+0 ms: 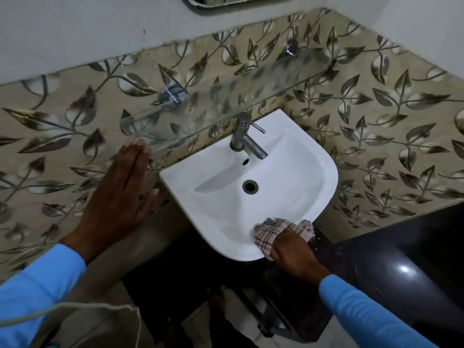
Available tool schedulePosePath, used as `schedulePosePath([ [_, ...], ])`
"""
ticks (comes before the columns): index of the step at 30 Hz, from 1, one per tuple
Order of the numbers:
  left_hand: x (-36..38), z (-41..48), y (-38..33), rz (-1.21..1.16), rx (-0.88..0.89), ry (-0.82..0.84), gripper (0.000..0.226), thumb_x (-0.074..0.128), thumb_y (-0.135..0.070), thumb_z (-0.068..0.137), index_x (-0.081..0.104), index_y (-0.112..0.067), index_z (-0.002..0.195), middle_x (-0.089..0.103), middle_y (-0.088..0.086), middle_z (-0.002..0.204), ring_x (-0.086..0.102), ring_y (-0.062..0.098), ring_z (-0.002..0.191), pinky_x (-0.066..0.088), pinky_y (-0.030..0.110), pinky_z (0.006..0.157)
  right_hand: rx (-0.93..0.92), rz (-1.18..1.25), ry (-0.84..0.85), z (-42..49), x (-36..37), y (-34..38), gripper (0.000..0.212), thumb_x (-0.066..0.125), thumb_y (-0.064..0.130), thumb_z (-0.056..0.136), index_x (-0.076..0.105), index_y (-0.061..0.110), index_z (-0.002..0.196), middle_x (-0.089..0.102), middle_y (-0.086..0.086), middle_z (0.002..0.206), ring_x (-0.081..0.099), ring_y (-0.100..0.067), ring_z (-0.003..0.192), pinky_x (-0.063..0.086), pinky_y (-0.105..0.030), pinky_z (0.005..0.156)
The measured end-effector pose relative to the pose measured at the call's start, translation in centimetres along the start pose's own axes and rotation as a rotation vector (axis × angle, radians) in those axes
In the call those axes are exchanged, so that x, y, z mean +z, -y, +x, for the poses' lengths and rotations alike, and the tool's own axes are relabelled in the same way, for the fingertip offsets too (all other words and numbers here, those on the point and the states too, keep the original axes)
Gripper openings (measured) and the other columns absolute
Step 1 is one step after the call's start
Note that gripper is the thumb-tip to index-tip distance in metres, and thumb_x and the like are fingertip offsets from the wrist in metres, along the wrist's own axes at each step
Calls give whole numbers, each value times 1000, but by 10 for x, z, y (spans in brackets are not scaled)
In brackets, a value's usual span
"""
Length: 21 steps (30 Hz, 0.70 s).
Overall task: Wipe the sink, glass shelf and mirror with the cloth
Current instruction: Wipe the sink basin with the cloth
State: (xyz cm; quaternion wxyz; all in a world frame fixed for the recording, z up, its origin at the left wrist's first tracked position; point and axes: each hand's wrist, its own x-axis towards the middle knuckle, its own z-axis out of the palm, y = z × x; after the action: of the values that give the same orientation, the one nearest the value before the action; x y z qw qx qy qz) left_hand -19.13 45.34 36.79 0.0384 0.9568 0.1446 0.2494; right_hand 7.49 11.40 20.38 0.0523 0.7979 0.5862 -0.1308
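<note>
The right hand [288, 247] is closed around a bunched checked cloth [271, 233], white with dark lines, and presses it onto the front rim of the white sink [288, 177], at the edge nearest the person; part of the cloth sticks out past the knuckles toward the bowl and part hangs over the rim to the right. The left hand [120, 194] holds nothing; it is spread flat with fingers straight and together, palm against the leaf-patterned wall tiles [376, 109] just left of the sink, its fingertips at or touching the near left corner of the glass shelf [200, 106], though through the clear glass it is hard to tell which. Both arms wear bright blue sleeves [37, 285].

The sink is fixed to the tiled wall; a metal tap [247, 136] stands at its back with the spout pointing into the bowl, and the round drain [250, 186] sits in the middle of the bowl. The glass shelf runs along the wall above the tap, held by two metal brackets [170, 95]; the shelf looks blurred along its length. Only the lower edge of the mirror [226, 2] shows at the top, on the plain grey wall above the tiles. To the right of the sink lies a dark glossy bench [414, 259] with a bright reflection on it.
</note>
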Motion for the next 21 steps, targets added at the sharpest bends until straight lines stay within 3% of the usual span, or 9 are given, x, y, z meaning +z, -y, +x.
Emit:
schedulePosePath([
  [3,1,0,0,-8,-22,4,67,48,-29,97,30,8,150,26,27,159,22,41,152,28,54,121,22,85,-106,36,-14,58,37,55,36,94,70,25,125,72,-1,126,69,-20,114,52,-32,100],
  [6,2,0,-3,-25,-70,5,69,46,-33,96,31,7,150,26,25,159,22,40,151,29,54,120,134,143,-245,64,-24,122,26,79,32,70,80,23,94,78,4,94,74,-9,84,53,-23,81],
  [8,1,1,-5,-28,-88,6,70,47,-33,96,32,8,150,26,26,159,24,41,151,31,56,118,117,246,-187,59,-12,126,30,71,30,78,77,18,106,77,-2,103,73,-19,94,59,-30,84],
  [10,1,2,-5,-31,-83,4,69,46,-33,96,31,9,149,26,27,158,25,43,150,33,60,116,32,241,-222,43,4,100,42,54,28,89,68,17,127,71,-6,124,66,-25,115,54,-40,99],
  [13,2,3,-8,1,-90,1,68,42,-33,99,31,13,148,24,25,160,22,42,151,32,61,116,-41,208,-270,13,4,25,42,51,34,90,64,23,129,73,-4,120,66,-25,108,44,-34,100],
  [14,3,3,-8,24,-90,2,67,41,-32,100,31,14,148,24,26,160,21,42,151,31,60,117,-54,174,-212,6,1,-7,43,50,35,93,63,26,133,71,-2,126,65,-23,114,41,-34,105],
  [17,6,1,-7,67,-90,48,66,35,-32,102,29,16,147,21,28,161,19,43,152,29,61,118,-23,64,-115,8,-5,-118,48,37,36,103,46,32,150,45,6,156,37,-17,148,23,-45,124],
  [19,6,2,-8,63,-121,50,66,34,-33,103,30,15,148,21,26,161,19,42,152,27,61,119,56,15,-106,29,-19,-184,50,30,38,104,40,35,153,33,1,163,29,-22,152,12,-44,127],
  [21,4,4,-12,76,-123,33,65,35,-32,102,31,14,147,24,26,160,21,40,152,26,58,121,122,-71,-82,55,-37,-224,54,21,48,106,35,34,156,22,-2,167,22,-24,154,-3,-36,127],
])
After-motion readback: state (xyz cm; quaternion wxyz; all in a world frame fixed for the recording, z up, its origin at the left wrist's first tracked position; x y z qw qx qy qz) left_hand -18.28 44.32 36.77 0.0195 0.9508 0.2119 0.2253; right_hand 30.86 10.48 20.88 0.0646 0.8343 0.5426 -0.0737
